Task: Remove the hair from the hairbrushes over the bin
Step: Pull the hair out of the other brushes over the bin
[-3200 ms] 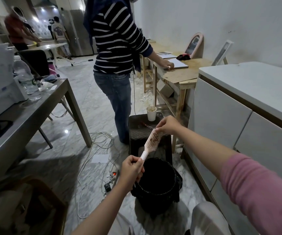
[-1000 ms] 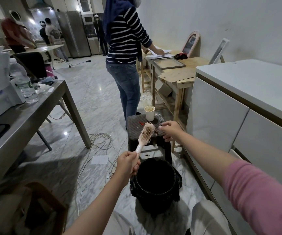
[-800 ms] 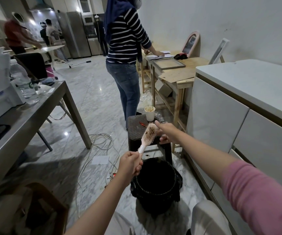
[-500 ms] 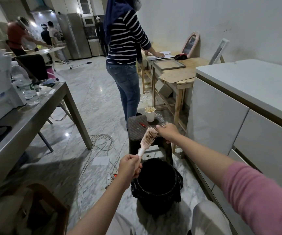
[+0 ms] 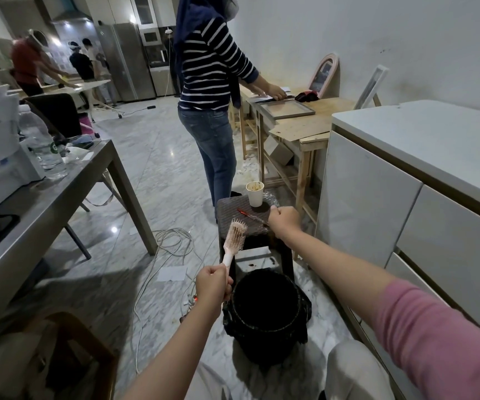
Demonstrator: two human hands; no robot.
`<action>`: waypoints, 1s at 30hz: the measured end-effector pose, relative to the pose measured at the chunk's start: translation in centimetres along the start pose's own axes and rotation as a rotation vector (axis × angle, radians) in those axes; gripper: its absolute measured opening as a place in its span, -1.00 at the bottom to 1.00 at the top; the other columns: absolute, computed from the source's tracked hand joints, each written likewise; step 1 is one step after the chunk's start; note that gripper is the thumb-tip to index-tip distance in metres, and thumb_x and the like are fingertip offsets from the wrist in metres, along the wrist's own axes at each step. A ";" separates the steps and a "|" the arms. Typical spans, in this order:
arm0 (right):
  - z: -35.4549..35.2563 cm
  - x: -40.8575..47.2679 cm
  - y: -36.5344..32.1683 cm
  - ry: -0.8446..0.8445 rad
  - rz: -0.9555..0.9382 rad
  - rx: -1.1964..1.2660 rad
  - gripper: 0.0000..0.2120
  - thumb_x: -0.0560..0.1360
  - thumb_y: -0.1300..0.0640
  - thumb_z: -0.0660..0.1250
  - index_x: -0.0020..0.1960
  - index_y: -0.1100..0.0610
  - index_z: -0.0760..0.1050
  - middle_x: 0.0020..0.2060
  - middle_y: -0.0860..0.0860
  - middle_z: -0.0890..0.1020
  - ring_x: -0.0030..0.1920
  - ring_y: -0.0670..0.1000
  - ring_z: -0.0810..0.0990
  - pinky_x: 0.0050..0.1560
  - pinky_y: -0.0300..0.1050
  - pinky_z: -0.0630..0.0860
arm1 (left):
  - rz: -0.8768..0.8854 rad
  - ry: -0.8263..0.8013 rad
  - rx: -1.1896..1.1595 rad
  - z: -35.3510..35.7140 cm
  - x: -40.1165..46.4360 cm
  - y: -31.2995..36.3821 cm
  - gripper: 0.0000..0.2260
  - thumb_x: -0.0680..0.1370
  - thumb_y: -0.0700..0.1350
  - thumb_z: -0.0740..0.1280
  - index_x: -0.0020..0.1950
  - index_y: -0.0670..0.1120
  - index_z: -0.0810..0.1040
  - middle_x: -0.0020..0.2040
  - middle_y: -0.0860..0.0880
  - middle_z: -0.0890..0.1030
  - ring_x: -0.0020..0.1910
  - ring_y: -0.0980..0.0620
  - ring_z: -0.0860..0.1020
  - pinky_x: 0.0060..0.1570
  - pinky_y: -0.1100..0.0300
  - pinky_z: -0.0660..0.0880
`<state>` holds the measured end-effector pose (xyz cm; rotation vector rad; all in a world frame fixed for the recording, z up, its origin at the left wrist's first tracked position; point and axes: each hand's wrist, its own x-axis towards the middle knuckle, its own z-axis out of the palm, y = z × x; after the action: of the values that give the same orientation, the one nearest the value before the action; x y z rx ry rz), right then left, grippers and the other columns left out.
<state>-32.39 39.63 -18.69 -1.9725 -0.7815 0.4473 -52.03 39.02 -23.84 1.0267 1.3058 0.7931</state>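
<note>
My left hand (image 5: pixel 213 286) grips the handle of a pale pink hairbrush (image 5: pixel 234 236), holding it upright just left of the black lined bin (image 5: pixel 266 311) on the floor. Strands of hair sit among its bristles. My right hand (image 5: pixel 285 221) rests fisted on the dark stool (image 5: pixel 233 210) behind the bin. Its fingers are curled over the near end of a thin red-tipped tool (image 5: pixel 249 216) lying there.
A paper cup (image 5: pixel 255 193) stands on the stool's far side. A person in a striped top (image 5: pixel 208 90) stands just beyond it at a wooden bench (image 5: pixel 305 122). White cabinets (image 5: pixel 406 215) run along the right, a steel table (image 5: pixel 45 197) along the left. Cables (image 5: pixel 163 255) trail over the floor.
My right hand left the brush bristles and moved right and down onto the stool, closing over the thin tool's end. The brush tilted slightly left, away from that hand.
</note>
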 end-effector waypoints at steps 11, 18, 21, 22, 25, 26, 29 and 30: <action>-2.1 1.1 0.0 -0.090 0.023 -0.040 -0.56 0.60 0.00 0.11 -0.42 0.14 0.32 -0.44 0.06 0.44 -0.35 0.08 0.47 -0.34 -0.14 0.40 | -0.113 0.215 -0.013 -3.1 2.0 -1.5 -0.70 0.54 -0.23 0.14 0.14 -0.40 0.48 -0.41 -0.16 0.46 -0.55 -0.01 0.34 -0.65 0.31 0.26; -1.4 0.8 0.4 -0.415 0.124 -0.184 -0.72 0.60 -0.02 0.15 -0.13 0.18 0.38 -0.12 0.08 0.52 -0.31 0.03 0.60 -0.41 -0.13 0.48 | -0.028 0.080 -0.014 -2.1 0.6 0.2 -0.82 0.58 -0.20 0.12 -0.02 -0.27 0.46 -0.39 -0.11 0.43 -0.56 0.04 0.30 -0.68 0.35 0.20; -1.8 1.0 0.2 -0.558 0.157 -0.293 -0.57 0.59 -0.01 0.19 0.32 0.26 0.35 0.28 0.12 0.45 -0.21 0.05 0.69 -0.43 -0.08 0.57 | -0.001 0.044 -0.044 -2.0 0.5 0.4 -0.83 0.61 -0.19 0.13 0.02 -0.26 0.44 -0.36 -0.13 0.45 -0.54 0.05 0.32 -0.62 0.31 0.24; -2.0 1.0 0.1 -0.608 0.160 -0.337 -0.53 0.59 0.00 0.21 0.40 0.24 0.31 0.36 0.13 0.40 -0.18 0.07 0.70 -0.44 -0.03 0.59 | 0.000 0.027 -0.053 -2.0 0.5 0.5 -0.84 0.61 -0.18 0.13 0.03 -0.25 0.43 -0.35 -0.13 0.46 -0.54 0.04 0.32 -0.60 0.29 0.24; -2.1 1.0 0.0 -0.664 0.147 -0.446 -0.46 0.58 0.02 0.23 0.47 0.24 0.22 0.44 0.18 0.31 -0.14 0.15 0.71 -0.36 0.10 0.64 | -0.010 -0.039 -0.063 -2.0 0.4 0.6 -0.85 0.61 -0.18 0.13 0.07 -0.24 0.41 -0.35 -0.12 0.46 -0.56 0.06 0.32 -0.59 0.28 0.24; -2.1 0.9 0.0 -0.655 0.147 -0.466 -0.46 0.57 0.03 0.24 0.46 0.25 0.22 0.42 0.20 0.34 -0.13 0.17 0.71 -0.31 0.13 0.65 | -0.013 -0.056 -0.061 -1.9 0.3 0.7 -0.84 0.61 -0.18 0.13 0.08 -0.25 0.40 -0.35 -0.11 0.45 -0.58 0.07 0.32 -0.60 0.28 0.23; -1.9 0.8 0.0 -0.558 0.129 -0.463 -0.60 0.52 0.13 0.32 0.27 0.31 0.39 0.11 0.25 0.60 -0.14 0.18 0.72 -0.14 0.22 0.64 | -0.021 -0.098 -0.070 -1.7 0.0 0.8 -0.84 0.61 -0.20 0.11 0.12 -0.24 0.39 -0.33 -0.12 0.45 -0.61 0.10 0.32 -0.63 0.31 0.23; -1.9 0.8 0.1 -0.497 0.111 -0.442 -0.67 0.49 0.16 0.36 0.18 0.31 0.46 0.00 0.23 0.66 -0.17 0.16 0.72 -0.12 0.21 0.64 | -0.022 -0.110 -0.074 -1.7 -0.2 0.8 -0.85 0.62 -0.20 0.11 0.11 -0.24 0.39 -0.33 -0.12 0.45 -0.62 0.11 0.32 -0.63 0.31 0.23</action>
<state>-30.68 38.97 -17.80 -2.3544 -1.1605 0.9177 -53.65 39.43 -22.96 0.9817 1.1835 0.7519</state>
